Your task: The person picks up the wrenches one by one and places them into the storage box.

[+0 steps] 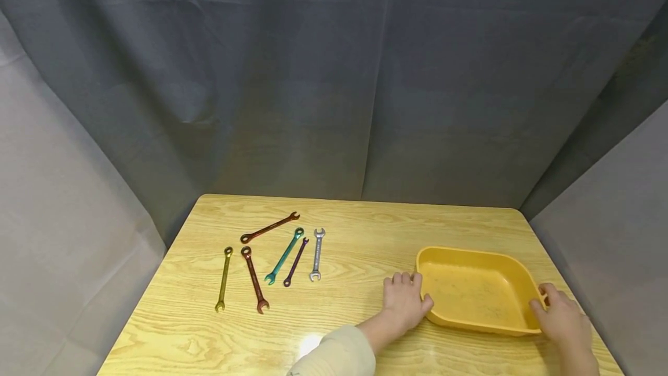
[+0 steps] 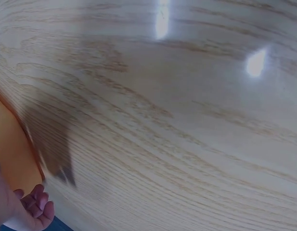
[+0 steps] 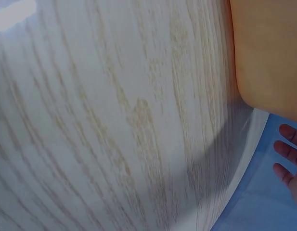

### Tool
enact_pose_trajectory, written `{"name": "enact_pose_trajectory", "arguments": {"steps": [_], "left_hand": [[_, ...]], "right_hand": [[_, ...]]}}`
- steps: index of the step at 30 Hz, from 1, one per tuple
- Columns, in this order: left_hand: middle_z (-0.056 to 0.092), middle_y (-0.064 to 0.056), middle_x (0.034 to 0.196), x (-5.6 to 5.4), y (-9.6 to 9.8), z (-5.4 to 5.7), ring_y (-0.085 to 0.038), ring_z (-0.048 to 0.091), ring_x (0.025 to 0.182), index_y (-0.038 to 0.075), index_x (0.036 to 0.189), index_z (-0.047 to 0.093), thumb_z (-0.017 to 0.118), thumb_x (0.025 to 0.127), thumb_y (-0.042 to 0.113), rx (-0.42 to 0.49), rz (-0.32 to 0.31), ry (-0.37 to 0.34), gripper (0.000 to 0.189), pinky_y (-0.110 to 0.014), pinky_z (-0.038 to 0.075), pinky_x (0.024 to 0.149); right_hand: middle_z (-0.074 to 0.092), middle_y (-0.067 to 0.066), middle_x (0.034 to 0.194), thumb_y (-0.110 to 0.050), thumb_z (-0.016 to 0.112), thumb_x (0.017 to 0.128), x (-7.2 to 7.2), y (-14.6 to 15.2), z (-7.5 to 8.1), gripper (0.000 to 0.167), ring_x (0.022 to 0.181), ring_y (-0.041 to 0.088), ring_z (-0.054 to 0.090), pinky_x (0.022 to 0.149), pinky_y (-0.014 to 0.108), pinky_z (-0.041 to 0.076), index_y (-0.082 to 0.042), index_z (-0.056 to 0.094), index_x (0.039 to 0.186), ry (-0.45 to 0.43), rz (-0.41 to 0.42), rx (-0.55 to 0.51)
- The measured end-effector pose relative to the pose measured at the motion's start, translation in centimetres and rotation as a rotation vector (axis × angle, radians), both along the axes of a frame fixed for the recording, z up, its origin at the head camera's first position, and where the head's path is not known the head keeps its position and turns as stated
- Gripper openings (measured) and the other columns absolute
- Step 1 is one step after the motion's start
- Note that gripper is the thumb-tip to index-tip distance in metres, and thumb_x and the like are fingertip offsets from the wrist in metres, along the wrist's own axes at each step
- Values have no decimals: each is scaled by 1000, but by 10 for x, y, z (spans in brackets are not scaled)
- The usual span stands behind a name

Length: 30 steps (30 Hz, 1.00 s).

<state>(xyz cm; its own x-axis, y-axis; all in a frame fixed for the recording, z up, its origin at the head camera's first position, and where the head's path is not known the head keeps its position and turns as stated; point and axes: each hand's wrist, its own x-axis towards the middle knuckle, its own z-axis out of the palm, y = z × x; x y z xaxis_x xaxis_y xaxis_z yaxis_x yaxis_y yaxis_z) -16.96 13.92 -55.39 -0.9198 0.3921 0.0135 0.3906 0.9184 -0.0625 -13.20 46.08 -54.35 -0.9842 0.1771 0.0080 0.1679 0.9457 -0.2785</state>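
A yellow plastic tray [image 1: 475,290], with dark specks on its floor, is at the right of the wooden table. My left hand [image 1: 404,300] is at its left side, thumb right by the wall and fingers reaching forward. In the left wrist view, loosely bent fingers [image 2: 37,204] show close to the tray's orange-looking wall [image 2: 16,154]. My right hand [image 1: 566,318] is at the right end, thumb and fingers spread by the rim. The right wrist view shows its relaxed fingers [image 3: 288,151] apart from each other beside the tray [image 3: 273,57].
Several combination wrenches lie at the table's left: a yellow one [image 1: 224,279], two reddish ones [image 1: 254,277] [image 1: 270,228], a teal one [image 1: 284,256] and a purple one [image 1: 296,262]. A silver open-end wrench [image 1: 316,254] lies beside them. Grey curtains [image 1: 313,86] surround the table.
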Motion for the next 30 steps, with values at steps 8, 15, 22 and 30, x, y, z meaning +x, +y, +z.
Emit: {"name": "enact_pose_trajectory", "arguments": {"steps": [8,15,22,30], "left_hand": [[55,3,100,-2,-4,-3,-13,48,91,23,120,42,27,90,54,14,-3,23,45,-32,40,77],[54,2,99,-2,-8,-6,-14,48,91,22,120,42,28,89,53,33,-1,22,46,-33,40,77],[55,2,102,-3,-13,-9,-14,49,93,22,119,43,29,89,52,47,-4,25,44,-33,40,78],[55,1,108,-5,-21,-10,-15,48,99,22,121,42,30,89,50,80,-4,17,44,-36,40,83]], "right_hand": [[55,22,93,-29,47,91,-3,-3,-1,36,79,38,53,56,50,38,1,42,112,13,6,-9],[53,24,98,-31,45,93,-4,-7,-3,39,83,40,51,56,50,37,1,40,115,-17,17,-19],[53,26,99,-29,44,93,-5,-13,-1,38,83,40,51,57,50,39,1,40,115,-19,26,-21],[53,25,101,-30,44,94,-4,-21,-2,38,86,41,50,60,53,37,1,40,117,-2,31,-30]]}}
